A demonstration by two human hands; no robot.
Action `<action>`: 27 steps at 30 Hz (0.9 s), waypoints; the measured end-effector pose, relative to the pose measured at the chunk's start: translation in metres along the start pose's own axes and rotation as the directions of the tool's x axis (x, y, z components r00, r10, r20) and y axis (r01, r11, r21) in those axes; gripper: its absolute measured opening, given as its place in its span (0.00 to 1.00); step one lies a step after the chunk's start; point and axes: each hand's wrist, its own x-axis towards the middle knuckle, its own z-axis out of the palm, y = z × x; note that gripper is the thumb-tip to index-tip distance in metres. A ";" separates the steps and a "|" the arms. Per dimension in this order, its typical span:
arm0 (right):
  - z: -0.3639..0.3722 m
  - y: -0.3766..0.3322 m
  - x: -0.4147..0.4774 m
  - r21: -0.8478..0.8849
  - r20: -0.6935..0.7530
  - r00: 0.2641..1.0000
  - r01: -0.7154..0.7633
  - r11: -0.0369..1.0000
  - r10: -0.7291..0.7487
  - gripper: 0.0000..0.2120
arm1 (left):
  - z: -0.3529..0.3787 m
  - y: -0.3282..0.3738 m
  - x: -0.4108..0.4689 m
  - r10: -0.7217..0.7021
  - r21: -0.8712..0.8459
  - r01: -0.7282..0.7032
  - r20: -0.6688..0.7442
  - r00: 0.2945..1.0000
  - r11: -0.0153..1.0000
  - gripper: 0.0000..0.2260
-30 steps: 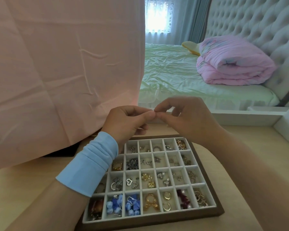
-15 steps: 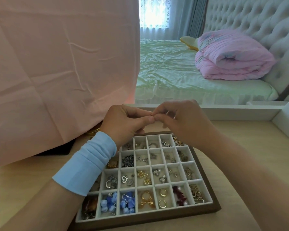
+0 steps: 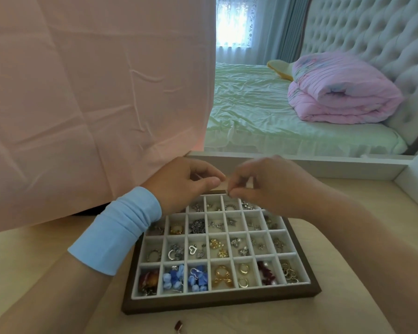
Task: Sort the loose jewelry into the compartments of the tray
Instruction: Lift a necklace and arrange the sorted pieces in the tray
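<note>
A brown-rimmed jewelry tray (image 3: 220,303) with white compartments lies on the pale table, holding several earrings, rings and charms. Above its far edge, my left hand (image 3: 182,183), in a light blue sleeve, has its thumb pressed to curled fingers; nothing shows between them. A small gap away, my right hand (image 3: 273,186) pinches a tiny jewelry piece (image 3: 229,194) at its fingertips, too small to identify. A loose dark red piece (image 3: 179,325) lies on the table in front of the tray.
A pink cloth (image 3: 94,92) hangs over the table's back left, right behind my left hand. A white ledge (image 3: 336,166) borders the table at the back and right. Beyond it are a green bed and a folded pink quilt (image 3: 343,92).
My fingertips, joined on one small piece before, have drawn a little apart. Both hands have dropped closer to the tray's far edge. The view has tilted down, showing the loose red piece.
</note>
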 end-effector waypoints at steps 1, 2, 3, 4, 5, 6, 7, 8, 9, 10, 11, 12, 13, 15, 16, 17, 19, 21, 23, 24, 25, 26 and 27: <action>0.002 -0.004 -0.002 -0.081 0.073 0.997 0.006 0.997 0.000 0.03 | -0.002 -0.003 -0.004 -0.009 0.061 0.008 0.010 1.000 0.998 0.06; 0.004 -0.008 -0.004 -0.150 0.124 0.992 0.009 0.989 0.010 0.03 | -0.003 -0.006 -0.008 -0.022 0.118 0.020 0.017 1.000 0.993 0.06; 0.007 -0.011 -0.006 -0.198 0.154 0.988 0.007 0.980 0.024 0.04 | -0.004 -0.009 -0.011 -0.037 0.166 0.033 0.023 0.999 0.986 0.06; 0.009 -0.013 -0.007 -0.227 0.174 0.984 0.002 0.974 0.038 0.05 | -0.005 -0.011 -0.013 -0.051 0.211 0.043 0.033 0.998 0.977 0.07; 0.010 -0.015 -0.008 -0.246 0.189 0.981 -0.005 0.969 0.053 0.05 | -0.006 -0.014 -0.015 -0.060 0.253 0.045 0.051 0.997 0.966 0.08; 0.011 -0.016 -0.009 -0.261 0.204 0.977 -0.011 0.965 0.066 0.05 | -0.006 -0.015 -0.017 -0.064 0.290 0.041 0.072 0.995 0.956 0.08; 0.011 -0.018 -0.010 -0.277 0.218 0.973 -0.015 0.961 0.078 0.05 | -0.007 -0.017 -0.017 -0.068 0.317 0.036 0.090 0.994 0.948 0.09; 0.011 -0.020 -0.010 -0.295 0.229 0.970 -0.015 0.955 0.086 0.05 | -0.007 -0.017 -0.018 -0.070 0.332 0.033 0.100 0.993 0.943 0.09; 0.010 -0.022 -0.010 -0.309 0.239 0.967 -0.013 0.951 0.091 0.05 | -0.008 -0.018 -0.019 -0.071 0.337 0.033 0.102 0.992 0.941 0.09; 0.011 -0.024 -0.010 -0.324 0.250 0.964 -0.009 0.946 0.095 0.05 | -0.008 -0.018 -0.019 -0.073 0.332 0.036 0.099 0.992 0.943 0.10; 0.011 -0.026 -0.009 -0.341 0.260 0.961 -0.003 0.940 0.098 0.06 | -0.008 -0.018 -0.019 -0.075 0.322 0.042 0.091 0.993 0.946 0.10; 0.011 -0.029 -0.009 -0.357 0.271 0.957 0.000 0.934 0.103 0.06 | -0.009 -0.018 -0.019 -0.078 0.310 0.049 0.080 0.994 0.949 0.10; 0.012 -0.031 -0.007 -0.370 0.280 0.953 0.001 0.929 0.111 0.06 | -0.010 -0.019 -0.020 -0.080 0.297 0.056 0.068 0.994 0.953 0.10; 0.013 -0.033 -0.005 -0.389 0.295 0.946 -0.007 0.921 0.132 0.07 | -0.012 -0.021 -0.021 -0.077 0.264 0.064 0.040 0.996 0.962 0.11; 0.013 -0.034 -0.004 -0.399 0.298 0.944 -0.011 0.917 0.141 0.07 | -0.012 -0.022 -0.022 -0.072 0.251 0.063 0.027 0.997 0.966 0.11; 0.014 -0.034 -0.002 -0.406 0.298 0.943 -0.014 0.914 0.147 0.07 | -0.013 -0.022 -0.022 -0.065 0.246 0.059 0.018 0.998 0.967 0.11; 0.015 -0.034 0.000 -0.407 0.298 0.941 -0.024 0.913 0.158 0.06 | -0.013 -0.021 -0.024 -0.046 0.256 0.042 0.007 0.999 0.966 0.10; 0.014 -0.034 0.000 -0.385 0.307 0.935 -0.046 0.922 0.175 0.05 | -0.012 -0.016 -0.029 -0.016 0.266 0.014 0.004 1.000 0.964 0.09; 0.013 -0.032 -0.001 -0.353 0.317 0.930 -0.067 0.933 0.187 0.04 | -0.012 -0.010 -0.037 0.026 0.274 -0.027 0.007 1.000 0.961 0.08; 0.012 -0.032 -0.002 -0.343 0.315 0.930 -0.075 0.936 0.190 0.04 | -0.013 -0.007 -0.042 0.041 0.280 -0.042 0.008 0.999 0.959 0.08; 0.010 -0.032 -0.004 -0.338 0.307 0.932 -0.082 0.938 0.193 0.05 | -0.015 -0.004 -0.049 0.049 0.283 -0.050 0.009 0.999 0.958 0.08; 0.008 -0.032 -0.006 -0.336 0.293 0.937 -0.087 0.938 0.192 0.05 | -0.017 -0.001 -0.057 0.055 0.282 -0.055 0.008 0.998 0.958 0.07; 0.006 -0.034 -0.009 -0.330 0.272 0.945 -0.086 0.940 0.183 0.05 | -0.019 0.001 -0.066 0.059 0.280 -0.058 0.008 0.998 0.958 0.07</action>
